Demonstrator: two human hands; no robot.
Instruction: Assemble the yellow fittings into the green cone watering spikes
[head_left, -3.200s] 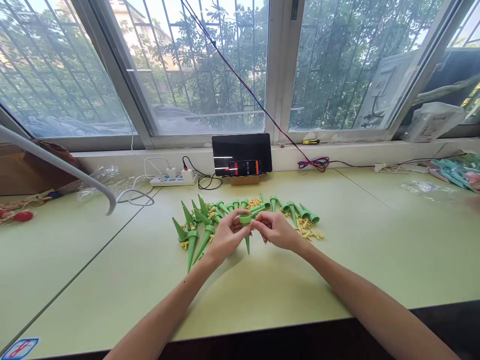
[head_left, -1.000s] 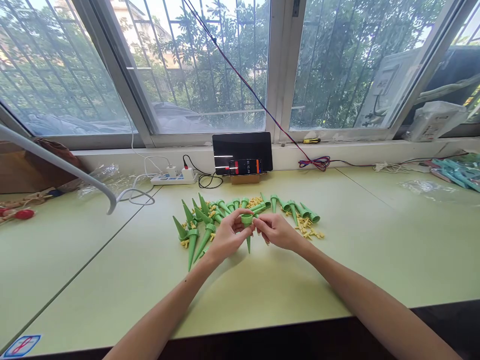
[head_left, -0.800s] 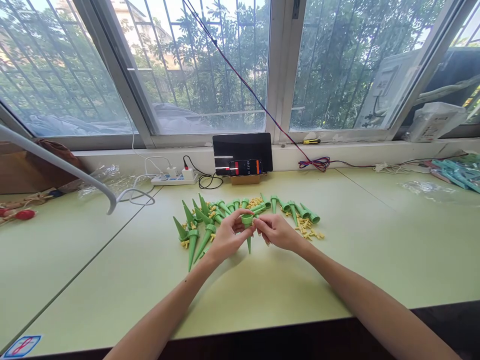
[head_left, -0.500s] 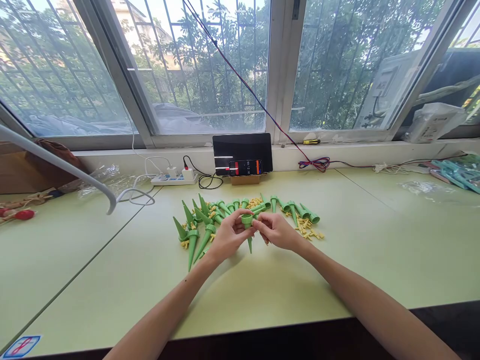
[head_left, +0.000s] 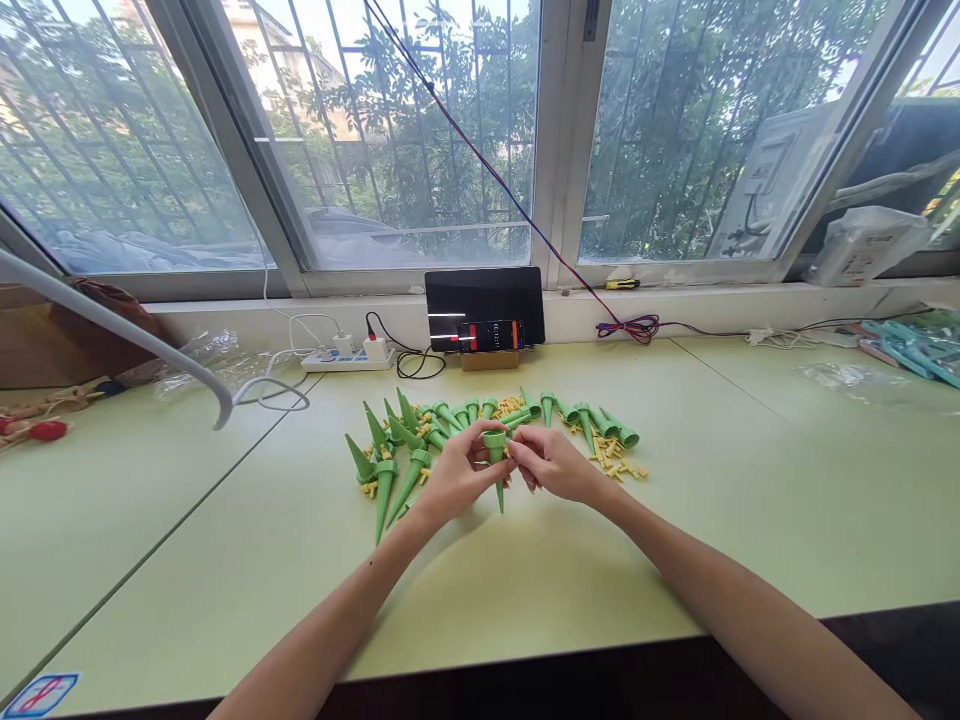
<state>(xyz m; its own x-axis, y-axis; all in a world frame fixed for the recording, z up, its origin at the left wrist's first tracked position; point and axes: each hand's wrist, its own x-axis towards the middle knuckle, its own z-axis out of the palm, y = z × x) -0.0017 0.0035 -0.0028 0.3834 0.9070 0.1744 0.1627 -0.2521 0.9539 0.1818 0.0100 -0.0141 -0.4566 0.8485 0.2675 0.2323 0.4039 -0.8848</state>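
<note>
Green cone (head_left: 496,455) (yellow pieces (head_left: 615,468), pale yellow-green table (head_left: 540,600))

Between our left hand (head_left: 459,470) and right hand (head_left: 555,463) we have one cone (head_left: 495,453); the other cones (head_left: 384,490) spread on the table (head_left: 525,600) behind and to either side, small fittings (head_left: 616,467) among them. Farther back, a phone (head_left: 490,336) stands before a screen (head_left: 484,294), a power strip (head_left: 349,362) left, a cable coil (head_left: 630,327) right.

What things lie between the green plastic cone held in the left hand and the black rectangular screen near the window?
In the head view, other green cones and small yellow plastic pieces lie between the held cone and the screen.
</note>
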